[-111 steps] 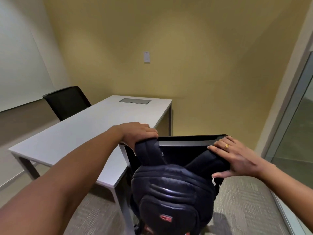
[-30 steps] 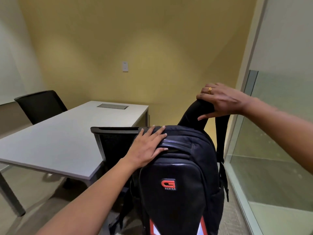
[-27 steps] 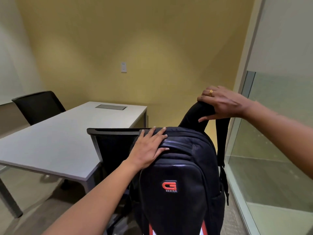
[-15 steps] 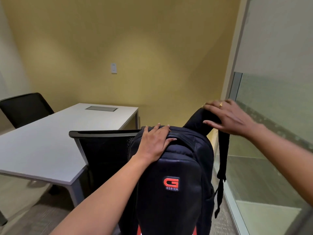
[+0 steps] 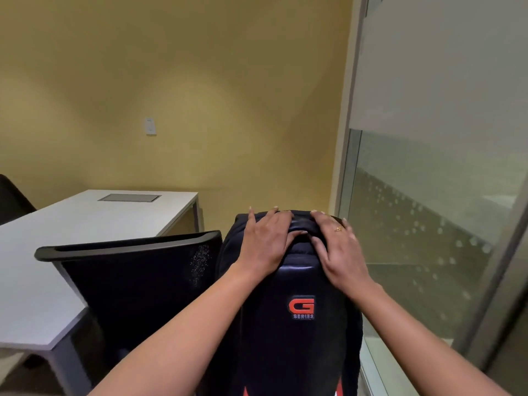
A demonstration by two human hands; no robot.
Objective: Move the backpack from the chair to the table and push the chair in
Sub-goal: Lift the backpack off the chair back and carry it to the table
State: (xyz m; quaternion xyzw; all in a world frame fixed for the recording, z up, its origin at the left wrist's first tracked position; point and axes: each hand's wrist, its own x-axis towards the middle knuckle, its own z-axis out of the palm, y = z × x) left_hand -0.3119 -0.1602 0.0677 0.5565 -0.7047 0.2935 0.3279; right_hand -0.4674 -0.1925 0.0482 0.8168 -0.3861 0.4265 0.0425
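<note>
The black backpack (image 5: 291, 332) with a red G logo stands upright in front of me, to the right of the black mesh chair (image 5: 137, 275). My left hand (image 5: 264, 244) and my right hand (image 5: 338, 250) both lie over the backpack's top, fingers curled over its upper edge and gripping it. The chair's backrest is beside the backpack on the left, next to the white table (image 5: 71, 232). The backpack's base and the chair's seat are hidden.
A glass partition with a metal frame (image 5: 434, 224) runs close along the right. A yellow wall stands behind the table. A grey cable hatch (image 5: 129, 198) is set in the tabletop. A second black chair (image 5: 11, 200) shows at the far left edge.
My right hand let go of the raised shoulder strap and came down onto the backpack's top beside my left hand. The view has swung right, so the chair and table sit further left.
</note>
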